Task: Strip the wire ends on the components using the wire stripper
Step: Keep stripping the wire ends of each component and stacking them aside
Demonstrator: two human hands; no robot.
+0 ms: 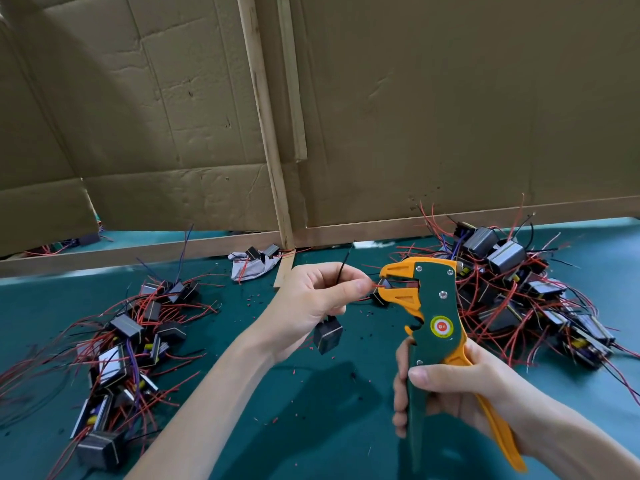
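One red wire (378, 286), pinched by the left hand (317, 296) with its black component (328, 335) dangling above the teal counter (311, 427), meets the mouth of the wire stripper (433, 306) gripped by the right hand (450, 393), which likely squeezes next.

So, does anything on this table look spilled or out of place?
Yes, slightly. Small red and black insulation scraps lie scattered over the green mat around the left hand and the wire stripper, most likely stripping waste. A crumpled white paper with two components on it lies by the wooden post. Nothing looks damaged.
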